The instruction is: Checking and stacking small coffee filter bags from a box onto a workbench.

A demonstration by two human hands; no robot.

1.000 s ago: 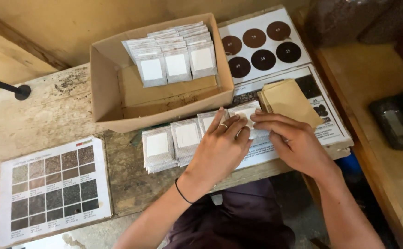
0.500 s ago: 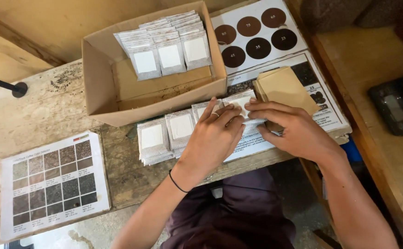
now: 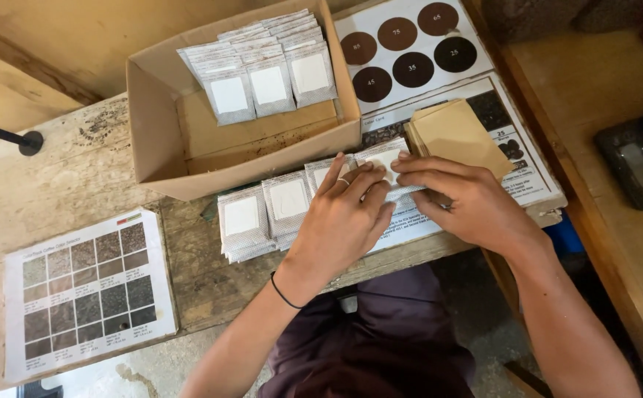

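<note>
My left hand (image 3: 343, 217) lies palm down on a row of small silver pouches with white labels (image 3: 262, 214) spread along the table's front edge. My right hand (image 3: 461, 199) meets it from the right. Both hands pinch the rightmost pouch (image 3: 384, 158) between their fingertips. Two stacks of the same pouches lie uncovered to the left of my left hand. Behind the hands stands an open cardboard box (image 3: 159, 140) with several more pouches (image 3: 262, 66) leaning in rows at its back.
A stack of tan paper envelopes (image 3: 458, 133) lies just right of the hands on a printed sheet (image 3: 528, 184). A card of dark brown circles (image 3: 410, 51) lies behind it. A chart of grey-brown squares (image 3: 86, 287) lies at the left. A dark device (image 3: 638, 162) rests on the right bench.
The hands stay on the same pouch and their fingers shift slightly over it. The view has drifted a little; the box and pouches have not moved.
</note>
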